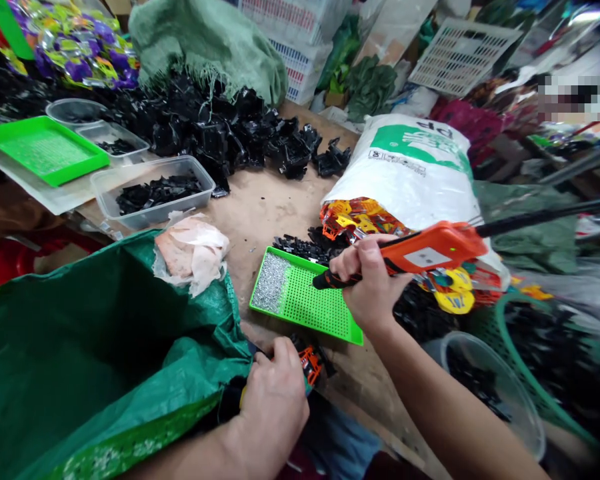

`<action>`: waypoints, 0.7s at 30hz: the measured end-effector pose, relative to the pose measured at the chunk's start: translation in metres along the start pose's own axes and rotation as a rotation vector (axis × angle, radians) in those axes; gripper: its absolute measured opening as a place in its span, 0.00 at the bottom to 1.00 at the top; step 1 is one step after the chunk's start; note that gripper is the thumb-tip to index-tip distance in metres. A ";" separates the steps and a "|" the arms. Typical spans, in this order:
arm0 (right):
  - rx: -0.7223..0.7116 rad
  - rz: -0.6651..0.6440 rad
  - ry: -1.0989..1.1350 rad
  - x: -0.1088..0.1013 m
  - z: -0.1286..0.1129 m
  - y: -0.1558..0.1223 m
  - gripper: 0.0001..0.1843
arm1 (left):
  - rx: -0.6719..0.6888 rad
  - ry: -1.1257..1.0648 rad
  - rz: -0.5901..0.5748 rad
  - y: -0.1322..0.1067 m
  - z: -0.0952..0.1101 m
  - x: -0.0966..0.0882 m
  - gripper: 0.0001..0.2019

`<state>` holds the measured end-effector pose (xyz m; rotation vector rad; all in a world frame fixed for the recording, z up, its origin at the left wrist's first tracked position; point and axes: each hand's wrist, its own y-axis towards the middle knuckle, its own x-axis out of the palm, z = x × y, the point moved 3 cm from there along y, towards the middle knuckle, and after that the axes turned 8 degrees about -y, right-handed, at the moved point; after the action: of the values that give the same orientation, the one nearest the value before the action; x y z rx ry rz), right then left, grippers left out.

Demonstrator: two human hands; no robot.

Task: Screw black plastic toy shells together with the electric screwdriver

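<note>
My right hand [373,283] is wrapped round an orange and black electric screwdriver [435,250], whose black nose lies over a green perforated tray [320,300]. Small silver screws [271,283] are heaped in the tray's left end. A black cable leaves the tool's far end toward the right. Close to the table's front edge, my left hand [277,387] is closed on an orange and black plastic toy part [310,365]. My fingers hide much of that part. Small black plastic pieces [300,249] lie just behind the tray.
A large green sack [195,353] gapes at the left. Clear tubs [155,210] of black pieces and another green tray [45,150] stand behind it. Black plastic parts [205,133] are piled at the back. A white sack [405,167] spills orange parts; a clear bucket [523,400] stands at right.
</note>
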<state>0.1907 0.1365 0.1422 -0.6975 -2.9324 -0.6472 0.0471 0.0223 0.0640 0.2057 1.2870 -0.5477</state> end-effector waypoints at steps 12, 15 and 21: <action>0.088 -0.074 0.011 -0.044 -0.055 -0.083 0.10 | 0.002 -0.036 -0.125 0.003 0.001 -0.010 0.24; 0.101 -0.076 0.031 -0.042 -0.051 -0.091 0.09 | 0.012 -0.023 -0.111 0.002 0.001 -0.010 0.23; 0.114 -0.088 0.049 -0.043 -0.045 -0.098 0.10 | 0.031 -0.007 -0.081 0.001 0.002 -0.010 0.23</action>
<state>0.1839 0.0206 0.1388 -0.5365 -2.9409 -0.4907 0.0474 0.0248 0.0737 0.1781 1.2847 -0.6372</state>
